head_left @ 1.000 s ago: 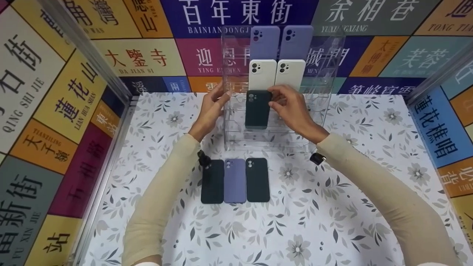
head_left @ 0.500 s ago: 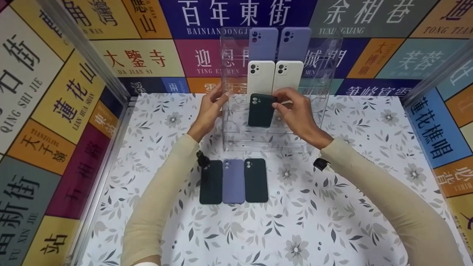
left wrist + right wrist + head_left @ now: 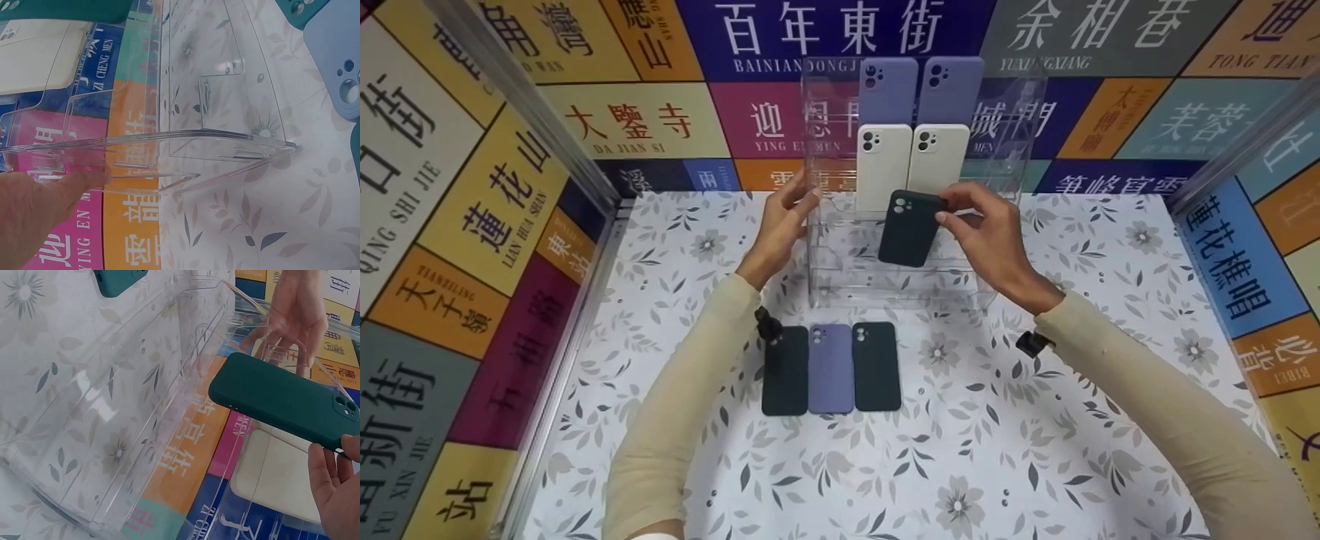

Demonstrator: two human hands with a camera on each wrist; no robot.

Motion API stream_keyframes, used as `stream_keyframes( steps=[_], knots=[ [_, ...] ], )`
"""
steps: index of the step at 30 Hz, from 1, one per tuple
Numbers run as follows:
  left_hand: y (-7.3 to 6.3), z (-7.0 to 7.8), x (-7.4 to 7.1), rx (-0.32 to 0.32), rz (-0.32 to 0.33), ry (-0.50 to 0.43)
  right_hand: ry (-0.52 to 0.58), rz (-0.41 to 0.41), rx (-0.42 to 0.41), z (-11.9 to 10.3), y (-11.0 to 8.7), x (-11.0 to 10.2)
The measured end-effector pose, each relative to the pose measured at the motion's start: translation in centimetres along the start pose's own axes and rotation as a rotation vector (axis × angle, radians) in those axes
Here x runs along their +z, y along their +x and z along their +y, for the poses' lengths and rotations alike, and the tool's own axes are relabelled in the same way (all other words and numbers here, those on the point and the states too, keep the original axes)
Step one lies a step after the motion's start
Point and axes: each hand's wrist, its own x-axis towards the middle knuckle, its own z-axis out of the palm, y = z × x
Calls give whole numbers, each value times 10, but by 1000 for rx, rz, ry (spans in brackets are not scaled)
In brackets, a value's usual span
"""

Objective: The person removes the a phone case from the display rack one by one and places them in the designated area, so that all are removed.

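My right hand [image 3: 986, 232] pinches a dark green phone case [image 3: 911, 229] by its upper right corner, between thumb and fingers. The case hangs tilted in front of a clear acrylic display rack [image 3: 840, 279], overlapping the lower part of a white phone case [image 3: 939, 154]. Close up in the right wrist view, the green case [image 3: 275, 396] shows its back and camera holes. At the rack's left side, my left hand [image 3: 776, 229] holds the side panel's edge; some of its fingers are hidden behind the panel.
Another white case [image 3: 883, 161] stands on the rack, below two purple cases [image 3: 887, 90]. On the floral tabletop [image 3: 960, 450] lie a row of three cases: a dark green one [image 3: 785, 375], a purple one [image 3: 831, 371] and another dark green one [image 3: 877, 367]. Sign-patterned walls [image 3: 637, 120] surround the table.
The right hand has moved right with the green case, which now leans instead of standing upright on the rack. The left hand has stayed at the rack's side.
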Motion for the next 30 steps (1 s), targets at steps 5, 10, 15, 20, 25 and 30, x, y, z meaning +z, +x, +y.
stream_keyframes(
  steps=[5, 10, 15, 20, 25, 30],
  knots=[
    [-1, 0, 0, -5, 0, 7, -25, -1, 17, 4, -11, -7],
    [0, -1, -1, 9, 9, 13, -33, -4, 42, 10, -27, -12],
    [-1, -1, -1, 18, 14, 13, -28, -20, 75, 14, -43, -18],
    [-1, -1, -1, 24, 13, 8, -32, -37, 96, 19, -58, -24],
    [0, 0, 0, 27, 12, 6, -34, -43, 134, 24, -72, -29],
    [1, 0, 1, 18, 21, -1, -20, -48, 181, 27, -86, -31]
  ],
)
